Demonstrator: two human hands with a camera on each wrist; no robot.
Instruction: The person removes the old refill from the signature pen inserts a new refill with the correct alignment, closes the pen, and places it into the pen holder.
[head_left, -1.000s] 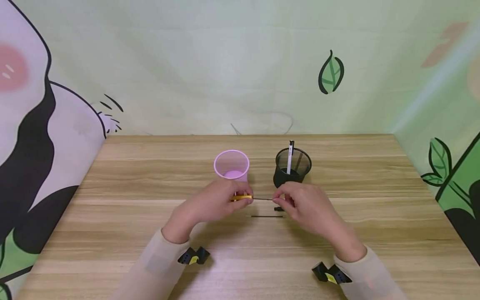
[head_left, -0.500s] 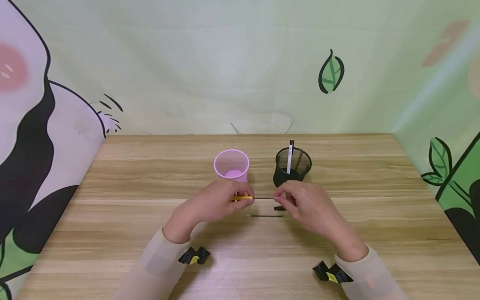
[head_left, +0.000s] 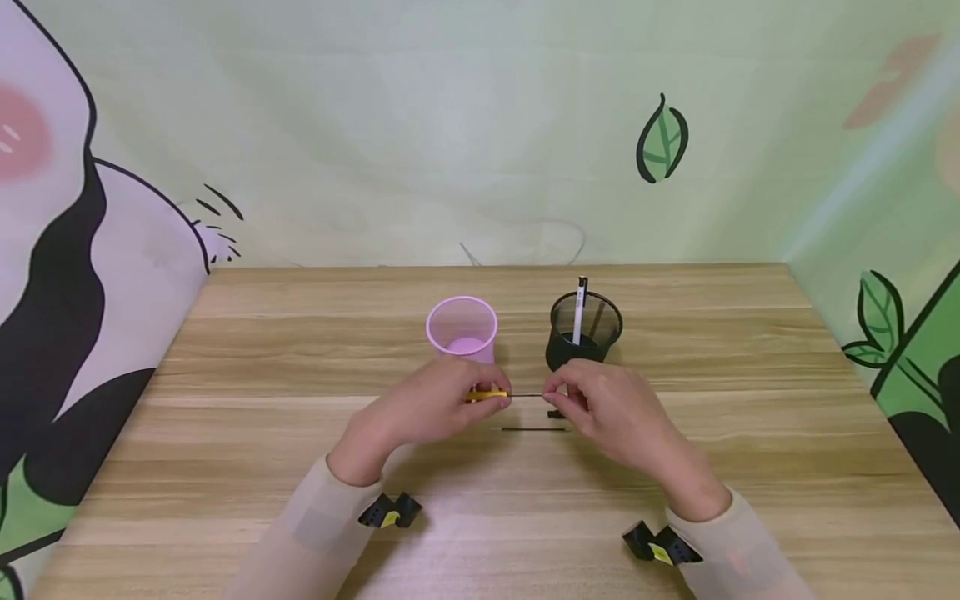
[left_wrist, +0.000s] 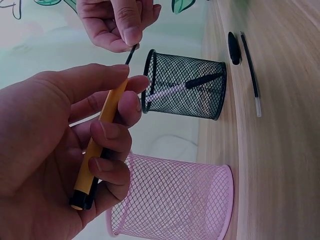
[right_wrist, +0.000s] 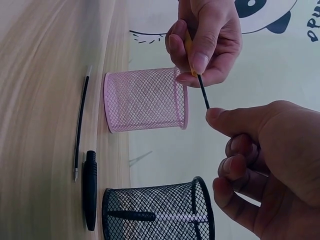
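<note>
My left hand [head_left: 431, 404] holds a yellow pen barrel [left_wrist: 101, 127] with a black end, its fingers curled round it. From the barrel's other end sticks a thin black pen refill [right_wrist: 203, 91]. The refill's tip is pinched between thumb and finger of my right hand [head_left: 618, 412]. Both hands are above the table, in front of two mesh cups. A second refill [left_wrist: 251, 70], black with a clear end, lies on the wood below them. Beside it rests a black pen part [right_wrist: 90, 190], partly hidden by the right hand in the head view.
The pink mesh pen cup [right_wrist: 145, 100] stands behind my left hand. Behind my right hand is a black mesh pen cup [head_left: 564, 354] with a white and black pen [head_left: 580, 312] leaning in it. A printed cloth wall [head_left: 360, 150] rises behind the wooden table [head_left: 300, 317].
The bare stretch of refill between my hands has become slightly shorter as the left fingertips edged right. Both hands keep their grip, and the things on the table stay put.
</note>
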